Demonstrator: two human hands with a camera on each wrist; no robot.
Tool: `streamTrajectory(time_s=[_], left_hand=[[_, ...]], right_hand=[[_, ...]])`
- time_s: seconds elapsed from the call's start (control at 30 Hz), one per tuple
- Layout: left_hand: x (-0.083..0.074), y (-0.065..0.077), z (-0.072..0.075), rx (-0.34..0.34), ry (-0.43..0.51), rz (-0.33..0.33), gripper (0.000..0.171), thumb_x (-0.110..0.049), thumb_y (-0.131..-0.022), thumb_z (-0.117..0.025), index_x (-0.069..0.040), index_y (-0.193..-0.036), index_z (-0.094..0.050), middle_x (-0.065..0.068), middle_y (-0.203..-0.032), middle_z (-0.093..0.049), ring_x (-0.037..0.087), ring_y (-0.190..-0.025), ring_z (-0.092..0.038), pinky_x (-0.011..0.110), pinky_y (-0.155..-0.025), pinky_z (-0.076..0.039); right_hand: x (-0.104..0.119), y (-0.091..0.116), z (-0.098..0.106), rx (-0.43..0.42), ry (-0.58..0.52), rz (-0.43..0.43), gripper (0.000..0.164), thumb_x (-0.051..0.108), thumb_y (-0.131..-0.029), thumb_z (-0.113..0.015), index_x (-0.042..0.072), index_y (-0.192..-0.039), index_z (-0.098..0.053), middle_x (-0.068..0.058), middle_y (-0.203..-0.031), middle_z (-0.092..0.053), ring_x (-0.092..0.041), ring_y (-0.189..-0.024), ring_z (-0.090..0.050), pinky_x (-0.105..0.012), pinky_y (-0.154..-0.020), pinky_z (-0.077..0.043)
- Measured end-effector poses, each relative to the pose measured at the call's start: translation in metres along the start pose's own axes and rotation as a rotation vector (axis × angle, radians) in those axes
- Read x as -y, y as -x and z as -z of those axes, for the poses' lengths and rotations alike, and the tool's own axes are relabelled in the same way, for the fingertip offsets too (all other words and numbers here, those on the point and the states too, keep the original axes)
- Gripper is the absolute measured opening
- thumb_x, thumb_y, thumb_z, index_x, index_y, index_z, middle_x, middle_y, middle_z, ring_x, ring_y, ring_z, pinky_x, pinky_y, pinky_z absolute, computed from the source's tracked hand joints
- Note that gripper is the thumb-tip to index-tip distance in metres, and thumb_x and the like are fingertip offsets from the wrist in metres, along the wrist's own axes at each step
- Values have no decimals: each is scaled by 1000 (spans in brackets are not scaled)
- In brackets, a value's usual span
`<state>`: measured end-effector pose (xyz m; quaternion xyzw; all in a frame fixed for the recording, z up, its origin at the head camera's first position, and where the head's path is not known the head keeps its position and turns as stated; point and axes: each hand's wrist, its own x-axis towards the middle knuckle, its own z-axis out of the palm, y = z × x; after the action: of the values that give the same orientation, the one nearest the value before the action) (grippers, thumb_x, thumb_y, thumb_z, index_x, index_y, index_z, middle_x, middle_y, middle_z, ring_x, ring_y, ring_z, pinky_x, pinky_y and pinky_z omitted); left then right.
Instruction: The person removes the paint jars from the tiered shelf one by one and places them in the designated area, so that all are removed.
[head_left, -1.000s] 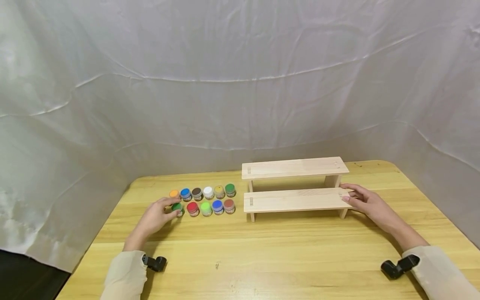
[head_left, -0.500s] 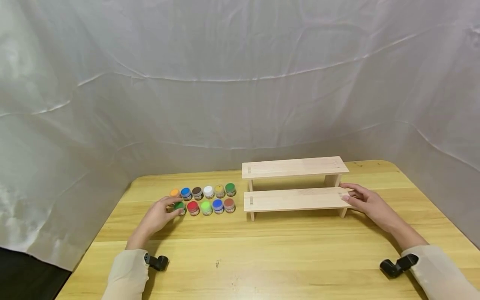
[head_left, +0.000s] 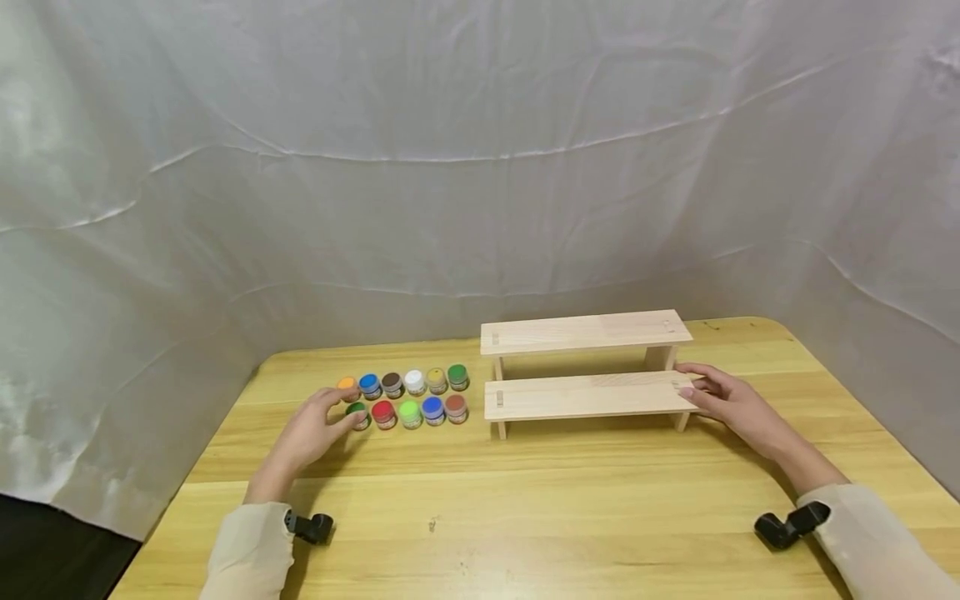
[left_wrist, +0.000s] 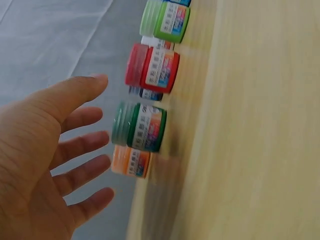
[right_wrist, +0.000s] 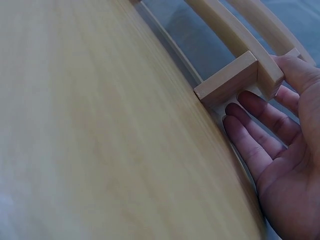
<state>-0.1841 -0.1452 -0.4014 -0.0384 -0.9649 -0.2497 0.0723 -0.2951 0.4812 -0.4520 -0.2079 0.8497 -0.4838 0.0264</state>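
My left hand point(head_left: 309, 432) is beside a dark green paint jar point(left_wrist: 146, 127) at the near left end of two rows of paint jars. Its thumb and fingers are spread, and the left wrist view shows a gap between them and the jar. An orange jar point(left_wrist: 131, 161) stands just behind the green one, and a red jar point(left_wrist: 161, 69) is to its right. My right hand point(head_left: 738, 410) holds the right end of a two-tier wooden rack point(head_left: 585, 397). Its thumb lies on the lower board, while the other fingers reach beside and under it by the leg point(right_wrist: 227, 80).
More paint jars stand upright in the rows, among them white point(head_left: 415, 382), brown point(head_left: 392, 384) and light green point(head_left: 410, 414). The rack's upper board point(head_left: 585, 332) is set farther back. Grey cloth point(head_left: 480, 225) hangs behind the wooden table point(head_left: 585, 517).
The dark green jar has shifted slightly right, toward the red jar. My left hand has let go of it and drawn back a little to the left. My right hand stays at the rack.
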Motion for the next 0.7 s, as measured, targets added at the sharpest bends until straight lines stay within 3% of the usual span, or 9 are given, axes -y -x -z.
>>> streamTrajectory(time_s=[0.23,0.5,0.57,0.7], left_hand=[[-17,3,0,-16,-100,-8,69,-52,-93,-60,-4,-141,-50,22,-138,-47,46,-128,-40,64,-104,-32],[-40,6,-13,2,-142,-68,71,-53,-92,-61,-7,-144,-47,23,-147,-40,45,-135,-33,64,-106,-29],[-45,6,-16,4,-161,-87,71,-54,-92,-61,-7,-144,-47,22,-148,-39,45,-136,-32,64,-107,-27],[-56,8,-21,18,-216,-117,75,-56,-92,-59,-7,-147,-44,22,-150,-36,47,-138,-28,65,-108,-24]], right_hand=[[3,-3,-1,5,35,-7,49,28,-100,-58,8,-143,-46,-15,-112,-61,-10,-91,-58,-23,-72,-48],[13,0,4,20,114,-27,52,31,-101,-56,7,-145,-44,-21,-126,-57,-17,-105,-57,-20,-82,-45],[15,2,5,22,132,-37,54,33,-101,-56,6,-146,-42,-22,-129,-56,-25,-109,-57,-27,-87,-46],[20,6,7,24,169,-23,61,34,-101,-56,1,-148,-36,-29,-139,-45,-46,-120,-48,-55,-97,-42]])
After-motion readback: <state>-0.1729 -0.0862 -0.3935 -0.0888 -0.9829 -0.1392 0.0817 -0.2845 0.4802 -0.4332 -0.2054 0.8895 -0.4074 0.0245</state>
